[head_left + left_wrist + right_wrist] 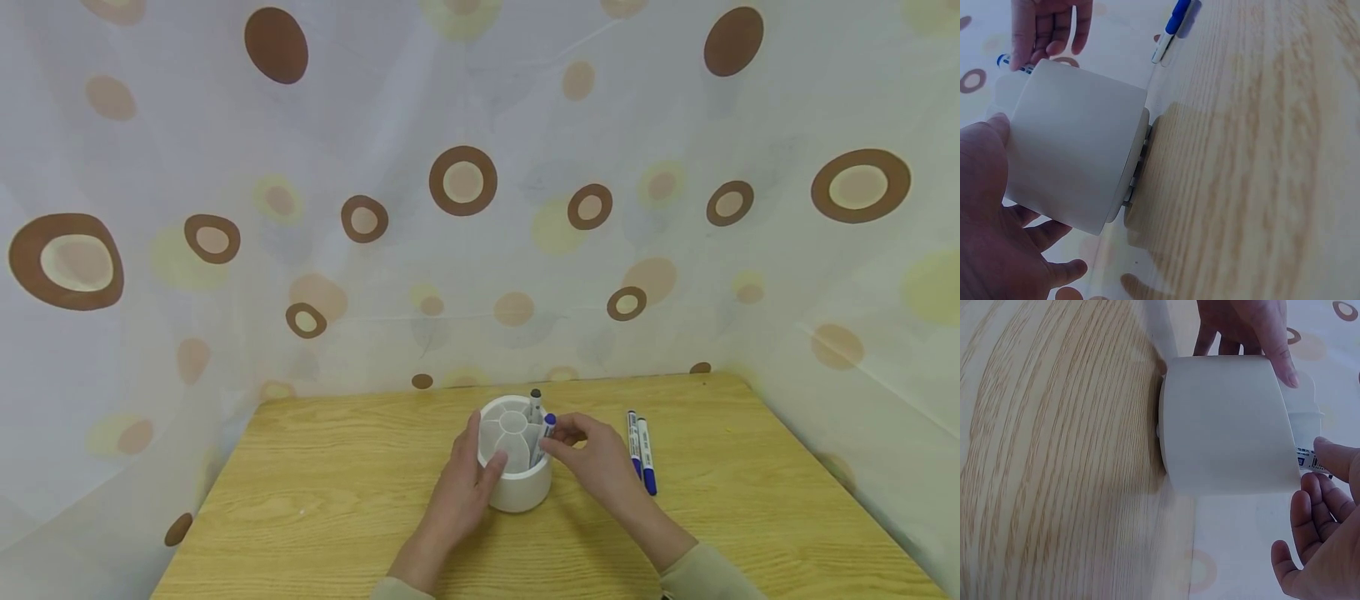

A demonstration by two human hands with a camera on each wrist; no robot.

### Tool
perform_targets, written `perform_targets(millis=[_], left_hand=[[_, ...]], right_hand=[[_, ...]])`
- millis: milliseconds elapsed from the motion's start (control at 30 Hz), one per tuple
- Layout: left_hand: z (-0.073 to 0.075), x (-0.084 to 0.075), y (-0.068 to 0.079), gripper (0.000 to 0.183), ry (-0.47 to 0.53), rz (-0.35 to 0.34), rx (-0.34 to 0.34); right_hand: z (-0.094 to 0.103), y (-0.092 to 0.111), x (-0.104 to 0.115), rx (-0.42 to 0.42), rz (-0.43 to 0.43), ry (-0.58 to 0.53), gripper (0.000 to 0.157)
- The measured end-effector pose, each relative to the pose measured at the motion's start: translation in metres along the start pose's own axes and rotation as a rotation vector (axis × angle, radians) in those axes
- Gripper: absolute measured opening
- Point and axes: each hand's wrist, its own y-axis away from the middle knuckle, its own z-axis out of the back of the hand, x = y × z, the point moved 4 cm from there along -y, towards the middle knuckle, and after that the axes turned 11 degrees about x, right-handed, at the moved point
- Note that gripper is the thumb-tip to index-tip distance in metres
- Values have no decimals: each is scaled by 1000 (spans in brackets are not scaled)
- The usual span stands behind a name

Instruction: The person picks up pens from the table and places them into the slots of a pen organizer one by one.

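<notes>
A round white pen holder [519, 493] with clear inner dividers stands upright on the table. My left hand [459, 487] grips it from the left, thumb over the near rim and fingers along the far side. With thumb and fingertips, my right hand [596, 457] pinches a white marker with a blue end [550, 421]. This marker's lower part is inside a right-hand compartment, and its printed label [1309, 459] shows beside the thumb in the right wrist view. Behind it, a marker with a black end [536, 402] stands in the holder.
Two white markers with blue ends, one on the left [634, 442] and one on the right [647, 457], lie side by side on the table right of my right hand. The wooden table [337, 500] meets a spotted curtain [510, 250] at the back and sides.
</notes>
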Motion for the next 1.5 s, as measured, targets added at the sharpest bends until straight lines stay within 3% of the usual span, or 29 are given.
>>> perform_targets(millis=[667, 1500], left_hand=[[1, 0, -1, 81, -1, 9, 4], [1, -1, 1, 82, 11, 22, 10]], right_hand=[[11, 7, -4, -19, 26, 68, 54], [31, 12, -19, -56, 45, 341, 70]])
